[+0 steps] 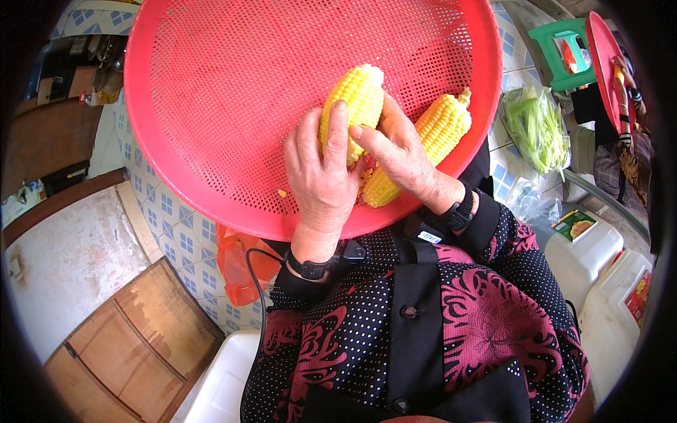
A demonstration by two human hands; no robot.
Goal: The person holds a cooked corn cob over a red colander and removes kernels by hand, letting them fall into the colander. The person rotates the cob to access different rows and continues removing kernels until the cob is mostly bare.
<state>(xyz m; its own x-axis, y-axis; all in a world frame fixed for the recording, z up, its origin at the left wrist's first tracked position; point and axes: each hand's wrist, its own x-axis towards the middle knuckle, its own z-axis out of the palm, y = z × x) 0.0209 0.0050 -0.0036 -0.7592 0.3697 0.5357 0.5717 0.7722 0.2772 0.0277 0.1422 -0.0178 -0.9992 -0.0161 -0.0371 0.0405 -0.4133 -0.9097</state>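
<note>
A yellow ear of corn (353, 98) is held upright between both hands over a large round red plastic sieve basket (227, 106). My left hand (322, 164) lies along its left side, with the index finger extended over the kernels. My right hand (402, 150) holds the ear's right side, its thumb near the lower kernels. A second ear of corn (443, 128) rests in the basket at the right, partly behind my right hand. Loose kernels (282, 193) lie on the mesh left of my left wrist. The lower end of the held ear is partly hidden by the fingers.
At the right are a bag of green vegetables (537, 129), a green plastic stool (563, 53) and white containers (582, 248). Another person's hands (621, 79) are by a second red basket (605, 63). A red plastic bag (238, 269) and wooden cabinet (137, 338) are at the lower left.
</note>
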